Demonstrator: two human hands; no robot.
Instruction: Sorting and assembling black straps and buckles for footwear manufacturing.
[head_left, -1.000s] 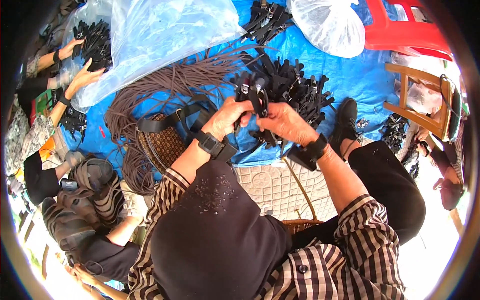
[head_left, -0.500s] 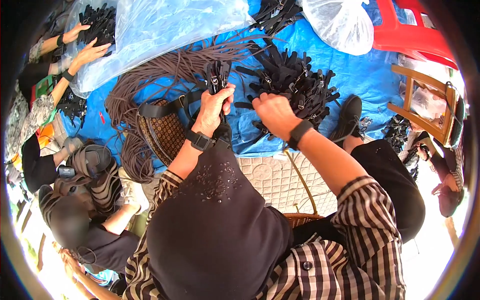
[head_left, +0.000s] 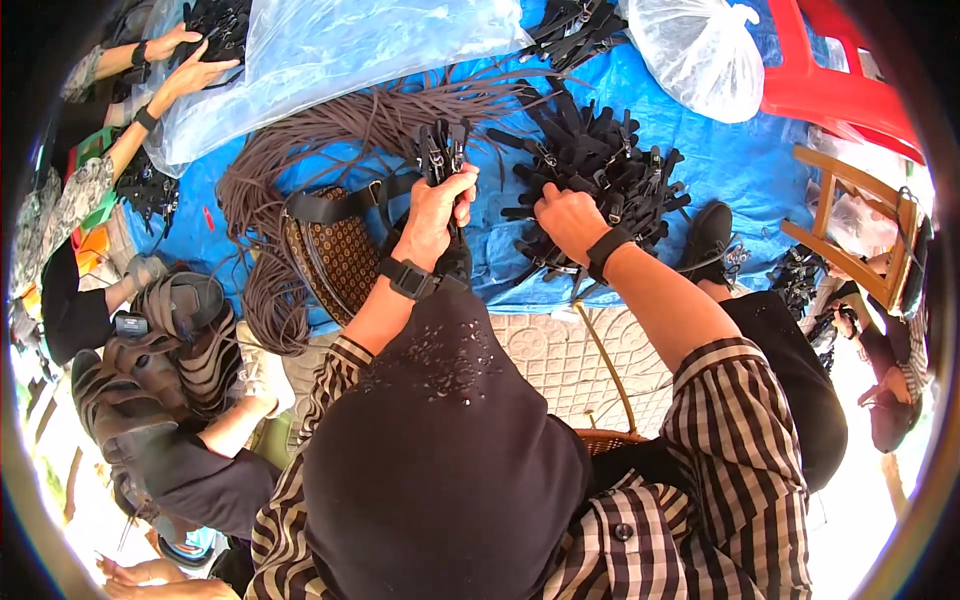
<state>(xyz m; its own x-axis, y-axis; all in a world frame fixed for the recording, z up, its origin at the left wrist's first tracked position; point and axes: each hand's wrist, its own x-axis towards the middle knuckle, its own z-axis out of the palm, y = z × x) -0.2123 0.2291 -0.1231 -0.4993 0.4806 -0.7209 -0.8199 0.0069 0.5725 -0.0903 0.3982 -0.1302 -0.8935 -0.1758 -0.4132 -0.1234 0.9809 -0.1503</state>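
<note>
My left hand (head_left: 438, 212) is closed around an upright bundle of black buckle straps (head_left: 440, 150), their metal buckles showing above the fist. At the near left edge of a large heap of similar black straps (head_left: 615, 175) is my right hand (head_left: 572, 225). Its fingers are curled together, and one dark strap end (head_left: 517, 213) sticks out to their left; the grip itself is partly hidden. Small shiny bits (head_left: 450, 365) lie scattered on the black cloth over my knee.
A blue tarp (head_left: 720, 150) bears long brown cords (head_left: 265, 190) and a patterned brown bag (head_left: 325, 255). Clear plastic sheeting (head_left: 350, 60) and a knotted plastic bag (head_left: 700, 60) lie beyond. Red chair (head_left: 840, 90) and wooden stool (head_left: 825, 200) stand right; another person's hands (head_left: 190, 75) hold straps at left.
The whole view has shifted a little to the right. My right hand has moved slightly right against the heap, the strap end beside its fingers shifting along. My left hand keeps its bundle.
</note>
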